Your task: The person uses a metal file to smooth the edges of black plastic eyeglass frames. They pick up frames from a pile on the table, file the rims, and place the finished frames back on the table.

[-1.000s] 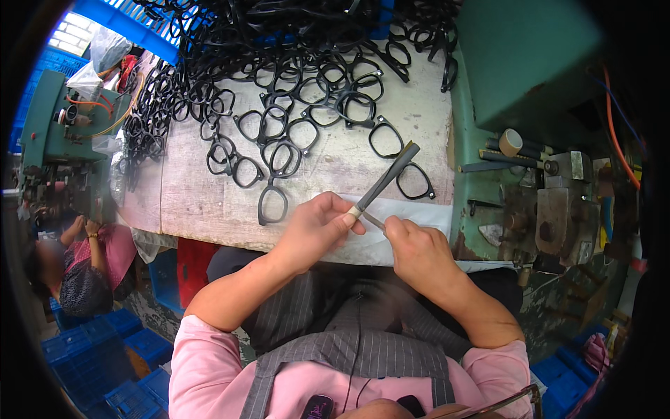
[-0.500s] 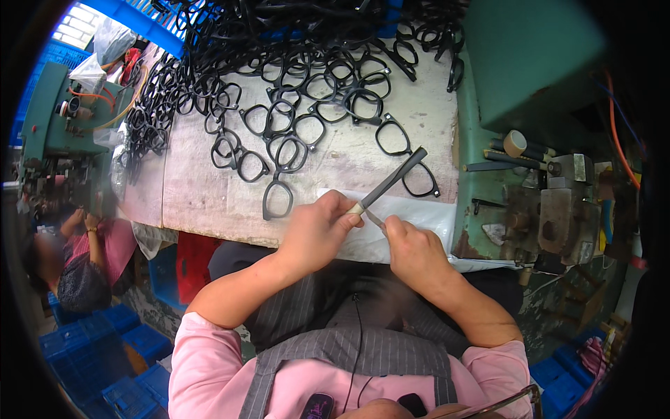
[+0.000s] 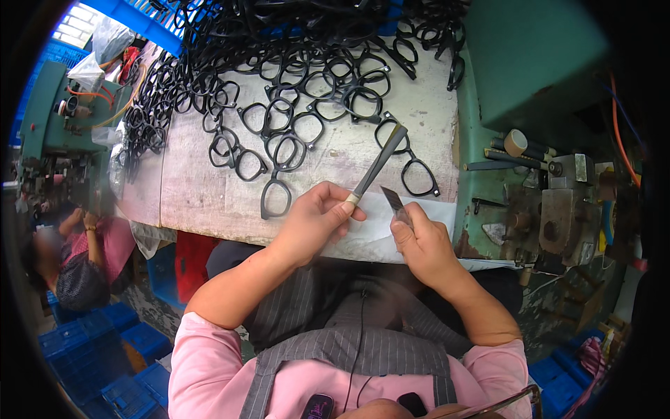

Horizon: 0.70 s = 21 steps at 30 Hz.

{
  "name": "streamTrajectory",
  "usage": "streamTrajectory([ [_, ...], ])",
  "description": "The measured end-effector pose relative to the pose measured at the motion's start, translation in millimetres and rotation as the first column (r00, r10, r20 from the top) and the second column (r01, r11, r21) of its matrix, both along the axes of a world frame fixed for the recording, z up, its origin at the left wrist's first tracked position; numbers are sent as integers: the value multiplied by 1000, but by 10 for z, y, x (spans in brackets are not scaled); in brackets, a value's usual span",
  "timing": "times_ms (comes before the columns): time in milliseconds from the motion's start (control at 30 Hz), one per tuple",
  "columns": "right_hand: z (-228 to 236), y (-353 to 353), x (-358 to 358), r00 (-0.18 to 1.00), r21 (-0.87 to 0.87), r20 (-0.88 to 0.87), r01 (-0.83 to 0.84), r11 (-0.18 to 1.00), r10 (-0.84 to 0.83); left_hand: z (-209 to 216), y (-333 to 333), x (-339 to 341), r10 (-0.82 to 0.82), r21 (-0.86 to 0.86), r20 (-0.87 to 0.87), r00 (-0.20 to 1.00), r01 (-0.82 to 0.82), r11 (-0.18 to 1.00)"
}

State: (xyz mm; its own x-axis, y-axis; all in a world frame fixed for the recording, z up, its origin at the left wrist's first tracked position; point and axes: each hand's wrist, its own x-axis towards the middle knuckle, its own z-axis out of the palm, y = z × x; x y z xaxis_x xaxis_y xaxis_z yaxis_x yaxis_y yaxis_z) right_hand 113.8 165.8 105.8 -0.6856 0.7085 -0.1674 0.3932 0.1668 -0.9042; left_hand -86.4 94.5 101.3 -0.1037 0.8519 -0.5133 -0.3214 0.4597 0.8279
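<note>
Just over the table's near edge, my left hand (image 3: 319, 218) is closed round the pale wrapped end of a long dark grey file-like bar (image 3: 377, 166). The bar slants up and right, over a black glasses frame (image 3: 419, 179) lying on the table. Between the thumb and fingers of my right hand (image 3: 427, 244) is a short flat metal blade (image 3: 395, 201), its tip pointing up and left. A gap separates the blade from the bar. White sheeting (image 3: 443, 218) lies beneath the hands at the table's front.
Black glasses frames (image 3: 279, 115) cover much of the pale table (image 3: 192, 188), heaped high at the back beside a blue crate (image 3: 143, 24). To the right stands a green machine (image 3: 537, 63) with a metal vise (image 3: 562, 216) and dark rods (image 3: 516, 159). Another person (image 3: 98, 251) sits at left.
My right hand has moved slightly right and down, drawing the blade away from the bar. The bar in my left hand has turned a little more upright.
</note>
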Motion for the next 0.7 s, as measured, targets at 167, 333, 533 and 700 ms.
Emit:
streamTrajectory([
  [167, -15, 69, 23, 999, -158, 45, -18, 987, 26, -4, 0, 20, -3, 14, 7, 1000, 3, 1000],
  [333, -119, 36, 28, 1000, -80, -4, 13, 997, -13, 8, -9, 10, -35, 25, 16, 999, 35, 999],
  [533, -157, 95, 18, 999, -417, -36, -3, 909, -14, 8, -14, -24, -47, 43, 138, 989, 41, 998],
  [700, -118, 126, 17, 995, -604, -78, -2, 797, -57, 15, -18, -30, -47, 17, 180, 983, 44, 999],
])
